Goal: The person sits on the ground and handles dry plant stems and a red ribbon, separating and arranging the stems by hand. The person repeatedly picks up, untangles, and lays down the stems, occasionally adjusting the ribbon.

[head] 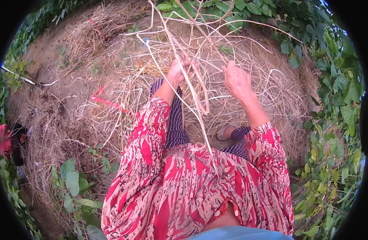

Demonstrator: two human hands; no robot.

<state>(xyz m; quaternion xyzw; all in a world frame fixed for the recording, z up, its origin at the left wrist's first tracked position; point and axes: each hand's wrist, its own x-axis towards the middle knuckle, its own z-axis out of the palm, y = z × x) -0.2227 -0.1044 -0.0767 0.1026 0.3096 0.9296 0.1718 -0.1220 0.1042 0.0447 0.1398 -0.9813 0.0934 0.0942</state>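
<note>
My left hand [178, 70] is closed around several pale, dry branches [191, 81], whose lower ends reach down in front of my patterned shirt. To its right, my right hand [236, 78] grips a thin brown stem [206, 37] between thumb and fingers. That stem runs up and to the left, crossing the other branches near the top of the view. The thin branch tips fork and spread above both hands. Dry straw and twigs [274, 93] cover the ground beneath them.
A heap of dry stems [90, 36] lies at the upper left. Red plastic ribbon [104, 100] rests on the ground left of my left arm. Green leafy vines [346, 87] line the right side. A leafy plant [72, 180] grows at the lower left. Something red and black [11, 142] is at the far left.
</note>
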